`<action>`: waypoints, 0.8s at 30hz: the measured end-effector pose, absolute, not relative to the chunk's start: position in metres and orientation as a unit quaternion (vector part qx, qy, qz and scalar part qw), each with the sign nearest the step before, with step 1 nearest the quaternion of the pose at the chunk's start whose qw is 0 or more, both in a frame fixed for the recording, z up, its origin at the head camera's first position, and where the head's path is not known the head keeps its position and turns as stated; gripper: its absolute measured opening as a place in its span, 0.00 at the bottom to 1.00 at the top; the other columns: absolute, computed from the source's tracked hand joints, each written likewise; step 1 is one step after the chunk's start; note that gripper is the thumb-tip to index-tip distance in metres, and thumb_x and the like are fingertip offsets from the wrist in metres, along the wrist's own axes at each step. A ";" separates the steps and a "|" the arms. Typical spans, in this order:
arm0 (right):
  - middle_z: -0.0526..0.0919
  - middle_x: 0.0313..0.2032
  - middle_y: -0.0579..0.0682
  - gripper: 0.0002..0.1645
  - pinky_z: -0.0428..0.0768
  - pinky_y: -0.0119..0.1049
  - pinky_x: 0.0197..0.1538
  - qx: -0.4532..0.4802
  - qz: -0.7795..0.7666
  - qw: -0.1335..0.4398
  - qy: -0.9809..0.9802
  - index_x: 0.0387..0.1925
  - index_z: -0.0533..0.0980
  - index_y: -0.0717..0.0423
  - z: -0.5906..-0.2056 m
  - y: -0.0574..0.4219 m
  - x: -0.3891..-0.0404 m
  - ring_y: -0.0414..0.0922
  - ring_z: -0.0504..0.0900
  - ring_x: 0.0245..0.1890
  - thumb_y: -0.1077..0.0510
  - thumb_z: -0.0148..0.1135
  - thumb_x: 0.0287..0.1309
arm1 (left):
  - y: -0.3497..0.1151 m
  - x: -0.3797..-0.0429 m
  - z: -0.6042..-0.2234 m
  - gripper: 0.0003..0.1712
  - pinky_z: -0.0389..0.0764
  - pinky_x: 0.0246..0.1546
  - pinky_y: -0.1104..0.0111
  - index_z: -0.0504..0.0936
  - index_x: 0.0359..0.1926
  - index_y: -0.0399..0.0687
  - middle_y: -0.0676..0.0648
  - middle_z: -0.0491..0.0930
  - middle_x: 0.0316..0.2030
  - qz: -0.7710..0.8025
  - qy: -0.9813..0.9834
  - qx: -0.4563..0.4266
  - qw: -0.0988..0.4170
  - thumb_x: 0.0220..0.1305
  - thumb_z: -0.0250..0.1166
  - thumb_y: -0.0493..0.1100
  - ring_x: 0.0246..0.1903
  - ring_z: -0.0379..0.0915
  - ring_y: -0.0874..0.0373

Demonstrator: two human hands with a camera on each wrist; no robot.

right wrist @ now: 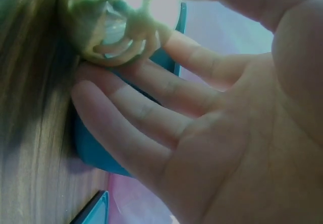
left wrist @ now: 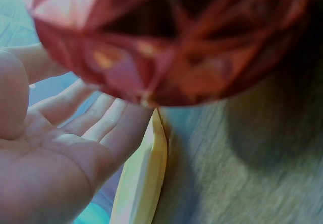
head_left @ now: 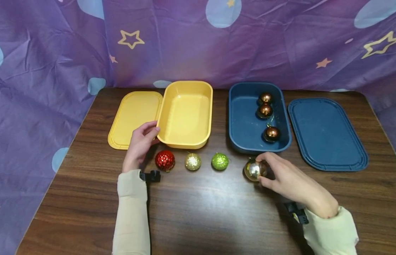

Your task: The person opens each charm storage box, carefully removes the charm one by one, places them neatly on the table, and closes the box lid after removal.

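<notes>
My right hand [head_left: 288, 177] pinches a shiny gold Christmas ball [head_left: 253, 170] between thumb and forefinger, just in front of the blue box [head_left: 242, 146]. In the right wrist view the gold ball [right wrist: 116, 24] is at the top, with the other fingers spread near it. At the left side of the yellow box [head_left: 185, 144], my left hand [head_left: 143, 140] rests with its fingertips by the rim. A red faceted ball [head_left: 165, 160] lies near that wrist and fills the top of the left wrist view. Glittery gold [head_left: 193, 162] and green [head_left: 219, 161] balls lie beside it.
Several things stand on the wooden table [head_left: 198, 219]. A yellow lid [head_left: 134, 118] lies left of the yellow box, a blue lid [head_left: 327, 134] right of the blue box. Three brown balls [head_left: 271, 134] sit inside the blue box. A purple cloth [head_left: 185, 46] hangs behind.
</notes>
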State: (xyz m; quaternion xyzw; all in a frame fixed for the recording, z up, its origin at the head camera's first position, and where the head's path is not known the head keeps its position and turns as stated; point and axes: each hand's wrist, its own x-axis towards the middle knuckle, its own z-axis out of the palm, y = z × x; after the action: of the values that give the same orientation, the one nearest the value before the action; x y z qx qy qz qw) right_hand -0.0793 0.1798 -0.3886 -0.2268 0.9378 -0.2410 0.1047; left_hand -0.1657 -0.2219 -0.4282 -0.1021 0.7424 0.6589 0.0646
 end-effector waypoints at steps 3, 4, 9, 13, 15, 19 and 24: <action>0.79 0.47 0.55 0.25 0.79 0.52 0.50 -0.223 -0.242 0.107 0.938 0.52 0.70 0.59 -0.388 0.180 -0.079 0.51 0.79 0.47 0.59 0.67 0.52 | -0.221 -0.165 -0.429 0.24 0.82 0.40 0.74 0.68 0.65 0.35 0.33 0.73 0.59 0.665 0.738 -0.099 0.060 0.70 0.55 0.39 0.46 0.75 0.58; 0.79 0.48 0.57 0.26 0.79 0.53 0.51 -0.222 -0.243 0.109 0.938 0.52 0.70 0.60 -0.388 0.180 -0.079 0.52 0.79 0.48 0.59 0.66 0.52 | -0.221 -0.165 -0.429 0.24 0.82 0.39 0.74 0.68 0.65 0.35 0.32 0.73 0.58 0.667 0.736 -0.098 0.059 0.70 0.55 0.38 0.45 0.75 0.58; 0.78 0.50 0.60 0.28 0.78 0.54 0.51 -0.215 -0.240 0.112 0.940 0.55 0.68 0.62 -0.388 0.181 -0.079 0.54 0.79 0.48 0.58 0.66 0.54 | -0.221 -0.165 -0.429 0.24 0.82 0.39 0.74 0.68 0.65 0.34 0.32 0.73 0.58 0.669 0.734 -0.098 0.058 0.70 0.55 0.38 0.45 0.75 0.58; 0.77 0.51 0.60 0.29 0.78 0.55 0.50 -0.214 -0.239 0.114 0.940 0.56 0.68 0.60 -0.389 0.181 -0.080 0.55 0.79 0.49 0.55 0.66 0.55 | -0.221 -0.166 -0.429 0.24 0.82 0.39 0.74 0.68 0.65 0.34 0.32 0.73 0.59 0.671 0.733 -0.099 0.059 0.70 0.55 0.38 0.45 0.75 0.57; 0.77 0.51 0.60 0.28 0.78 0.55 0.50 -0.214 -0.239 0.114 0.941 0.56 0.68 0.60 -0.389 0.180 -0.079 0.55 0.79 0.49 0.55 0.66 0.56 | -0.221 -0.166 -0.429 0.24 0.82 0.39 0.74 0.68 0.65 0.34 0.32 0.73 0.59 0.670 0.733 -0.101 0.059 0.70 0.55 0.38 0.46 0.75 0.57; 0.77 0.52 0.60 0.28 0.78 0.54 0.50 -0.210 -0.237 0.114 0.942 0.55 0.69 0.59 -0.390 0.180 -0.079 0.55 0.79 0.49 0.53 0.66 0.57 | -0.221 -0.166 -0.428 0.24 0.82 0.40 0.74 0.68 0.65 0.35 0.33 0.73 0.59 0.666 0.737 -0.102 0.060 0.70 0.55 0.39 0.47 0.75 0.55; 0.77 0.51 0.59 0.27 0.79 0.52 0.48 -0.209 -0.236 0.116 0.942 0.55 0.69 0.58 -0.390 0.180 -0.079 0.53 0.79 0.48 0.52 0.66 0.57 | -0.221 -0.166 -0.429 0.24 0.82 0.40 0.74 0.68 0.65 0.36 0.33 0.73 0.59 0.662 0.740 -0.101 0.061 0.71 0.55 0.39 0.48 0.75 0.54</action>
State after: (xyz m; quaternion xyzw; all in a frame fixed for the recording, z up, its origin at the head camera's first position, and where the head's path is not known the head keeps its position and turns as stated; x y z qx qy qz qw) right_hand -0.0793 0.1796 -0.3900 -0.2086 0.9419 -0.2362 0.1162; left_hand -0.1657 -0.2215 -0.4289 -0.1010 0.7404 0.6618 0.0608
